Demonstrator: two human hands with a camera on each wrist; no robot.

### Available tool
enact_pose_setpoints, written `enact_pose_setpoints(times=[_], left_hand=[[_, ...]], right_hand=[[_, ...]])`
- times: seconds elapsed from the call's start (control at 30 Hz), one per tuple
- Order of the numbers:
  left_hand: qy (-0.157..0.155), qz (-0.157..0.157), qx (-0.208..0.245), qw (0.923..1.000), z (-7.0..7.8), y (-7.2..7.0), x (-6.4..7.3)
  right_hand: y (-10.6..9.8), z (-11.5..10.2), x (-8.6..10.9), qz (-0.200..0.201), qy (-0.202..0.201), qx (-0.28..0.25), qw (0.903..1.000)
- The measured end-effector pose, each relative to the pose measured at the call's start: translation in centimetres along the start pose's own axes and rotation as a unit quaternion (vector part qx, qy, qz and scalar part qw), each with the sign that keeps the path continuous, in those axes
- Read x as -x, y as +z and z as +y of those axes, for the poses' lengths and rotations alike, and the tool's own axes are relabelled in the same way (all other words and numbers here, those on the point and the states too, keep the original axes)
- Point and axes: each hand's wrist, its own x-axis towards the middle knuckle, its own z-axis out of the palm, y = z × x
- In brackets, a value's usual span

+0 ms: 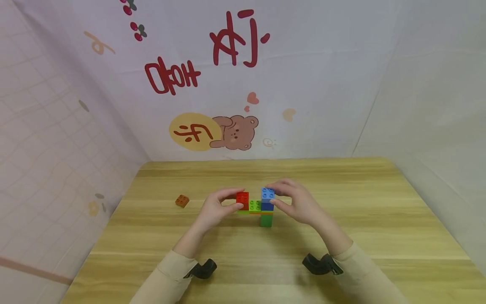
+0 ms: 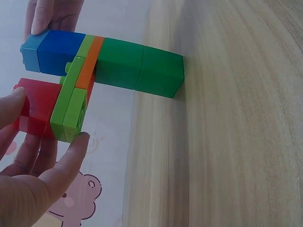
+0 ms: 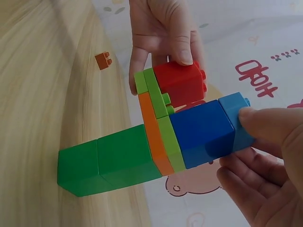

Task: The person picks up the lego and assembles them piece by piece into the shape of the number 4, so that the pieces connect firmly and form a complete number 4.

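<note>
A toy block build stands on the table, with two stacked green bricks [image 2: 139, 66] as its column. Across the top lie a thin orange plate [image 3: 154, 135] and lime green plates [image 2: 68, 101], overhanging to the left. On the overhang sits a red brick [image 1: 242, 199]; above the column a dark blue brick [image 3: 203, 132] carries a light blue brick [image 1: 267, 193]. My left hand [image 1: 214, 209] grips the red brick with the thumb, one finger touching beneath the lime overhang. With thumb and fingers, my right hand [image 1: 298, 203] pinches the light blue brick.
An orange-brown brick [image 1: 182, 201] lies loose on the wooden table [image 1: 247, 261], left of the build. Behind the table hangs a white printed cloth [image 1: 322, 84]. Black mounts [image 1: 205, 269] are at both wrists.
</note>
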Motion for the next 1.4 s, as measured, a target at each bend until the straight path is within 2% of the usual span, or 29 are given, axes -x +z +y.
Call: enact_pose_setpoints(times=[0.17,0.4,0.67,0.93,1.23,1.4], left_hand=[[0.016,-0.008,0.016,0.9997,-0.6,-0.3,-0.1],[0.021,-0.014,0.039,0.9989,-1.1,-1.0,0.1],[0.025,0.015,0.052,0.9982,-2.0,-2.3,0.7],[0.002,0.052,0.048,0.9975,-3.1,-4.1,1.6],[-0.018,0.060,0.036,0.9974,-4.6,-5.0,2.2],[-0.027,0.075,0.028,0.9964,-5.7,-5.5,2.2]], right_hand=[[0.3,0.0,0.0,-0.004,0.020,-0.020,0.9996],[0.6,0.2,0.1,0.010,0.020,-0.044,0.9988],[0.5,0.1,0.3,0.010,0.034,-0.055,0.9979],[0.5,-0.1,0.2,0.005,0.040,-0.055,0.9977],[0.7,-0.2,0.3,0.008,0.038,-0.053,0.9978],[0.5,-0.1,0.3,0.003,0.041,-0.054,0.9977]])
